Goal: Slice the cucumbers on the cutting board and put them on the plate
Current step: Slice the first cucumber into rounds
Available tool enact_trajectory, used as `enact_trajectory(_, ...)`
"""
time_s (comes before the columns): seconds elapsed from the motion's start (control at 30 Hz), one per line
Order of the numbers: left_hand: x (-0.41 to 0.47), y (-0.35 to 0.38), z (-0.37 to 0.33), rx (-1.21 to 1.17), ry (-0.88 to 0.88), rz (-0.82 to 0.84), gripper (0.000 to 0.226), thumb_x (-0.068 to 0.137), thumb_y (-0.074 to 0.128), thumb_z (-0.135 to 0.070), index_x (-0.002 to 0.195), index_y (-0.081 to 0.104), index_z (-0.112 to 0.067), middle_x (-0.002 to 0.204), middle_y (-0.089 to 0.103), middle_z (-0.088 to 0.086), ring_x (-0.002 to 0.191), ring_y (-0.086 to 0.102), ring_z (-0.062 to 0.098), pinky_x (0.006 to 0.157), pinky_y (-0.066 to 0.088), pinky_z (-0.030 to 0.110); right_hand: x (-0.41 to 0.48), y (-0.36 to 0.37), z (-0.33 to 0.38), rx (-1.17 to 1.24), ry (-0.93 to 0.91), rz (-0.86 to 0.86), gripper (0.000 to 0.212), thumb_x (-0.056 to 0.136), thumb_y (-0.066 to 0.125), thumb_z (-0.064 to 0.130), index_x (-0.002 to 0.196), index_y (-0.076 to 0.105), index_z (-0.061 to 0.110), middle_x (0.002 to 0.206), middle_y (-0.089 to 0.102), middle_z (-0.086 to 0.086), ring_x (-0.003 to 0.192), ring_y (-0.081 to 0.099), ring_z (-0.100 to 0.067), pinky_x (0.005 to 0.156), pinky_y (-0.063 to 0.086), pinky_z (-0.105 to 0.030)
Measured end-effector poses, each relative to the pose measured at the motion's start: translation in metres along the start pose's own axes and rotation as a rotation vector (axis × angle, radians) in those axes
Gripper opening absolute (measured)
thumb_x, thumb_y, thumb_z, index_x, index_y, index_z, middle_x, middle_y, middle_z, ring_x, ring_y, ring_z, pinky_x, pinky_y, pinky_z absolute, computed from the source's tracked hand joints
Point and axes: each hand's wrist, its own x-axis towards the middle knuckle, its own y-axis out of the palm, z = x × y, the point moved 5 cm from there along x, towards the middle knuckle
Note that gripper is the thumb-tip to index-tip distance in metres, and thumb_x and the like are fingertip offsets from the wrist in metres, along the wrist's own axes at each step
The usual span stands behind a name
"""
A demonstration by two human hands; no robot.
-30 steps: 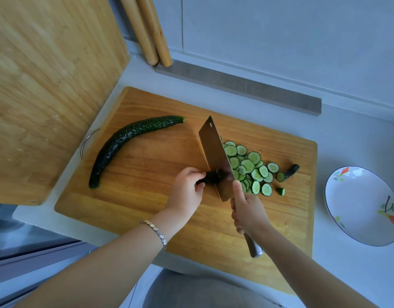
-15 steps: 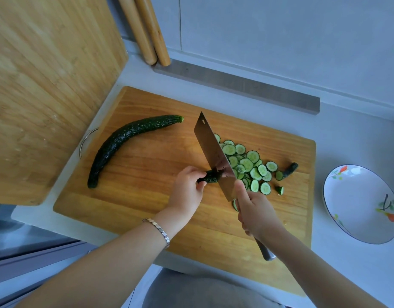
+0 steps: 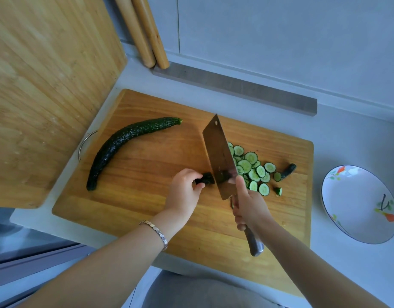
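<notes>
Your left hand (image 3: 185, 192) pinches the cucumber stub (image 3: 207, 179) on the cutting board (image 3: 147, 207). Your right hand (image 3: 249, 205) grips the cleaver (image 3: 218, 156), with its blade at the stub's cut end. Slices (image 3: 251, 170) lie just right of it, a whole cucumber (image 3: 129, 145) is beyond your left hand, and the plate (image 3: 358, 232) sits well right.

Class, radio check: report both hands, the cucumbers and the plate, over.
Left hand pinches cucumber stub; right hand grips cleaver, blade at stub. Slices heaped on cutting board, whole cucumber uncut. Plate holds none yet; path clear.
</notes>
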Motion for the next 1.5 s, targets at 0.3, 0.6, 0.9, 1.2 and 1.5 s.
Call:
enact_trajectory(0.3,0.001,0.001,0.000,0.018,-0.030,0.020,0.020,0.079,0.070,-0.005,0.100,0.069,-0.004,0.100,0.064,0.006,0.091,0.057,0.021,0.077,0.049,0.028,-0.019,-0.009,0.004,-0.084,-0.076,0.021,0.054,0.093,0.034,0.058,0.060,0.032,0.014,0.042,0.029,0.005,0.035,0.023,-0.011,0.039,0.023,-0.018)
enact_trajectory(0.6,0.002,0.002,-0.001,0.050,0.002,0.026,0.020,0.078,0.070,-0.002,0.098,0.070,-0.002,0.101,0.066,0.008,0.090,0.059,0.025,0.076,0.049,0.030,-0.002,0.002,0.002,-0.263,-0.130,-0.006,0.057,0.089,0.029,0.066,0.066,0.034,0.014,0.052,0.031,0.000,0.048,0.028,-0.018,0.053,0.026,-0.030)
enact_trajectory(0.9,0.000,0.000,-0.002,0.050,0.053,0.032,0.023,0.078,0.068,0.003,0.101,0.069,0.001,0.101,0.065,0.012,0.091,0.061,0.026,0.080,0.049,0.026,0.004,0.005,-0.005,-0.055,-0.044,-0.016,0.057,0.094,0.031,0.059,0.058,0.034,0.015,0.042,0.030,0.004,0.036,0.027,-0.014,0.041,0.027,-0.020)
enact_trajectory(1.2,0.000,0.001,-0.002,0.020,0.032,0.026,0.021,0.078,0.067,0.005,0.098,0.069,0.002,0.098,0.065,0.012,0.086,0.062,0.027,0.077,0.053,0.034,-0.017,-0.007,0.001,-0.075,-0.089,0.010,0.054,0.093,0.033,0.057,0.060,0.036,0.014,0.039,0.030,0.008,0.032,0.025,-0.009,0.038,0.024,-0.018)
enact_trajectory(1.5,0.001,0.002,-0.001,0.026,0.037,0.029,0.021,0.079,0.066,0.006,0.099,0.069,0.002,0.098,0.065,0.012,0.085,0.062,0.027,0.074,0.053,0.032,-0.018,-0.003,0.001,-0.110,-0.135,-0.004,0.052,0.093,0.033,0.055,0.062,0.032,0.014,0.044,0.030,0.004,0.037,0.025,-0.012,0.041,0.024,-0.020)
